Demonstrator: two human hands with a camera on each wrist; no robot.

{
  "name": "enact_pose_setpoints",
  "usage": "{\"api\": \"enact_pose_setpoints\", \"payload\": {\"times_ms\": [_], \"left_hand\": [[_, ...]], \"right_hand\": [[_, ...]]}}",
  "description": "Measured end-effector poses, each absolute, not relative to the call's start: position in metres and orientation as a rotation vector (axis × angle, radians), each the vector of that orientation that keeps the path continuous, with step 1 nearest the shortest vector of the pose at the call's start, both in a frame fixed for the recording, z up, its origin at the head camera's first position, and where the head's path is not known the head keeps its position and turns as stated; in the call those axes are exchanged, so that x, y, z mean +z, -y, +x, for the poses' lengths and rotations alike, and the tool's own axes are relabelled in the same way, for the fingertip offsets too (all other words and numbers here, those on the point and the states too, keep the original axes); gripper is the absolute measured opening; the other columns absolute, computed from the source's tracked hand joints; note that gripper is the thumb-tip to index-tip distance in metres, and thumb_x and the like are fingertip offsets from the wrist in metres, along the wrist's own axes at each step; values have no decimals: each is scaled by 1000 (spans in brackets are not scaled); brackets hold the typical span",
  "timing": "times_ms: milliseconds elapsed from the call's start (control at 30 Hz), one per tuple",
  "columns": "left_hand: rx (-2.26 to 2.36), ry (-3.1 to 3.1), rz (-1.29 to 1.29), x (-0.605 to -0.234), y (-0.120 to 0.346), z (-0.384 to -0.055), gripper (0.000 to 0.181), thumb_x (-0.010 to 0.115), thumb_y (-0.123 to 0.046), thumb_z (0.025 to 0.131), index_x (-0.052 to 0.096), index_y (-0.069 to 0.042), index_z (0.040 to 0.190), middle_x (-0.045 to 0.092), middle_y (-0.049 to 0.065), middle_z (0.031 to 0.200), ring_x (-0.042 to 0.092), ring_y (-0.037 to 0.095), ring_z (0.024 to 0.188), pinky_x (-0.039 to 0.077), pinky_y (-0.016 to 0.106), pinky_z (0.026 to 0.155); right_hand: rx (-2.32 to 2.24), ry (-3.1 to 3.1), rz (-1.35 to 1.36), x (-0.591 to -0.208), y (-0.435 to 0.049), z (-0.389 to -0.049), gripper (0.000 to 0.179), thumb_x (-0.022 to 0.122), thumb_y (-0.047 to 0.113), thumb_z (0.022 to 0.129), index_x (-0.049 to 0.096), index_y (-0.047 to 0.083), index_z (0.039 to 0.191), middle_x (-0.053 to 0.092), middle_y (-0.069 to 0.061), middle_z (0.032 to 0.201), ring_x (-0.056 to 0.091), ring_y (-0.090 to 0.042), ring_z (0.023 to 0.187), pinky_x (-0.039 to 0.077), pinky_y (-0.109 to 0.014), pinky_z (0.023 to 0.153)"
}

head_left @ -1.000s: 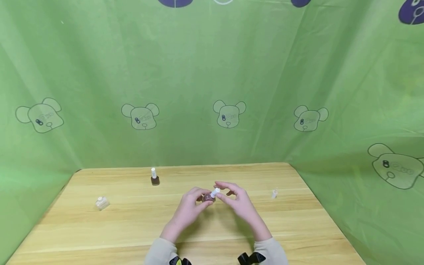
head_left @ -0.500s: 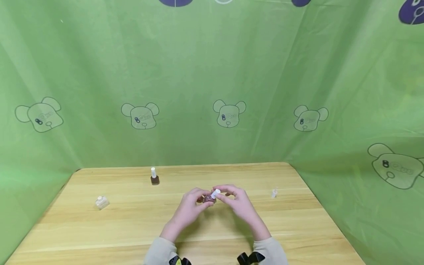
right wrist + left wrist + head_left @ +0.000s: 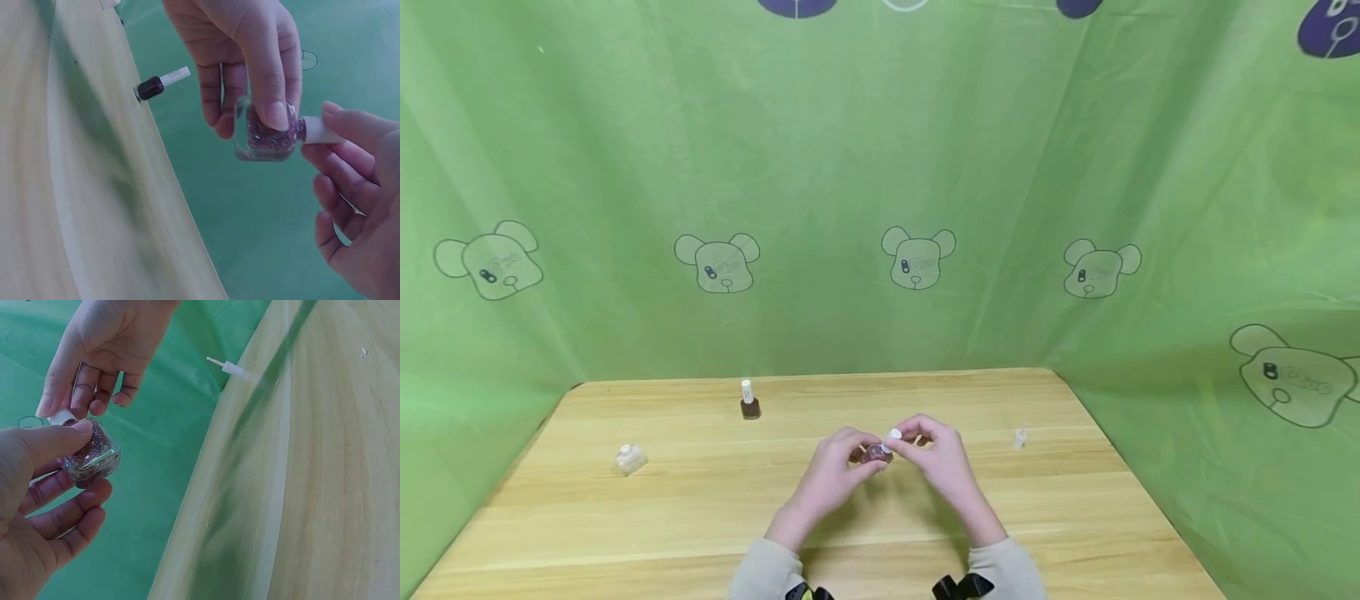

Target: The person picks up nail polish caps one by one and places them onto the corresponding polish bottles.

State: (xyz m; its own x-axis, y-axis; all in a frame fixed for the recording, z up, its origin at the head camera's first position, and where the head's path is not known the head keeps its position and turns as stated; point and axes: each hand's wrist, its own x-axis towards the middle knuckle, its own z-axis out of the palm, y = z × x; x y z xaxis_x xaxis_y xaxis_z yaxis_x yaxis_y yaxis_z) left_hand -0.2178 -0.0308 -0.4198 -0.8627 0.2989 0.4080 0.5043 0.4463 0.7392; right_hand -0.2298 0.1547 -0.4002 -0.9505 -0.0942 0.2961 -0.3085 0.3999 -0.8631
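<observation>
My left hand [image 3: 831, 467] grips a small clear nail polish bottle [image 3: 265, 139] filled with purplish glitter, thumb on one side and fingers on the other. The bottle is tilted, its neck toward my right hand [image 3: 938, 454]. Thumb and fingers of that hand pinch the bottle's white cap [image 3: 320, 130]. A short dark band of neck shows between glass and cap in the right wrist view. In the left wrist view the fingers partly cover the cap [image 3: 62, 417]. Both hands are raised over the middle of the table.
A dark nail polish bottle [image 3: 750, 408] with a white cap stands at the back left. An uncapped clear bottle [image 3: 631, 460] is on the left. A loose white brush cap [image 3: 1020, 438] stands brush-up on the right of the wooden table [image 3: 700, 533]. Green curtain [image 3: 820, 317] surrounds it.
The right index finger, raised off the cap at first, has come in against it beside the thumb. Bottle and cap have shifted slightly right and down. The other bottles have stayed put.
</observation>
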Motion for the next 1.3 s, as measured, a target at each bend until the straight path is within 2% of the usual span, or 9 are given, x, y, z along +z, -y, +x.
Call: {"api": "enact_pose_setpoints", "payload": {"times_ms": [133, 200, 333, 433, 567, 833, 1067, 1300], "left_hand": [[-1372, 2453, -680, -419, 29, -215, 21, 76, -21, 82, 71, -12, 100, 69, 0, 95, 64, 12, 85, 59, 29, 78], [-1376, 2442, -668, -419, 29, -215, 22, 77, -21, 81, 70, -12, 100, 69, 0, 94, 64, 11, 84, 59, 29, 77], [-1374, 2432, -660, -420, 28, -216, 24, 77, -23, 82, 71, -11, 102, 69, 0, 95, 64, 11, 84, 59, 28, 77], [-1383, 2437, -662, -420, 29, -216, 27, 75, -25, 83, 71, -11, 105, 70, 0, 96, 65, 12, 86, 58, 26, 79], [-1405, 2450, -656, -419, 30, -216, 30, 74, -26, 84, 71, -9, 109, 70, 2, 99, 66, 14, 89, 58, 24, 81], [-1405, 2453, -654, -419, 30, -218, 30, 74, -26, 84, 70, -8, 108, 71, 5, 101, 66, 16, 88, 58, 23, 79], [-1420, 2449, -658, -418, 28, -216, 29, 75, -24, 83, 71, -7, 106, 71, 4, 99, 66, 15, 86, 58, 24, 78], [-1391, 2450, -652, -418, 27, -214, 29, 77, -24, 82, 71, -8, 105, 71, 3, 96, 66, 16, 85, 57, 22, 78]], "right_hand": [[1609, 2411, 292, -402, -152, -229, 16, 83, 17, 75, 70, 13, 83, 70, -2, 78, 58, -8, 72, 49, -24, 72], [1623, 2393, 301, -403, -151, -229, 16, 83, 15, 75, 70, 11, 86, 70, -3, 80, 58, -7, 73, 50, -24, 72], [1651, 2398, 460, -403, -152, -231, 27, 77, 16, 82, 70, 9, 107, 73, -8, 99, 60, -5, 86, 50, -24, 77], [1672, 2423, 629, -404, -156, -232, 38, 70, 17, 89, 63, 8, 125, 71, -11, 117, 61, -6, 97, 49, -24, 82], [1724, 2437, 738, -404, -159, -233, 42, 64, 18, 93, 57, 5, 132, 68, -13, 123, 62, -12, 99, 49, -24, 85], [1755, 2436, 611, -404, -159, -234, 30, 69, 18, 89, 67, 5, 116, 73, -13, 111, 66, -4, 95, 50, -27, 90], [1720, 2403, 358, -404, -155, -233, 20, 79, 15, 79, 71, 9, 96, 75, -8, 90, 62, -5, 78, 49, -24, 76], [1684, 2351, 222, -405, -149, -231, 21, 84, 13, 73, 65, 8, 81, 65, 2, 72, 54, -8, 67, 46, -21, 66]]}}
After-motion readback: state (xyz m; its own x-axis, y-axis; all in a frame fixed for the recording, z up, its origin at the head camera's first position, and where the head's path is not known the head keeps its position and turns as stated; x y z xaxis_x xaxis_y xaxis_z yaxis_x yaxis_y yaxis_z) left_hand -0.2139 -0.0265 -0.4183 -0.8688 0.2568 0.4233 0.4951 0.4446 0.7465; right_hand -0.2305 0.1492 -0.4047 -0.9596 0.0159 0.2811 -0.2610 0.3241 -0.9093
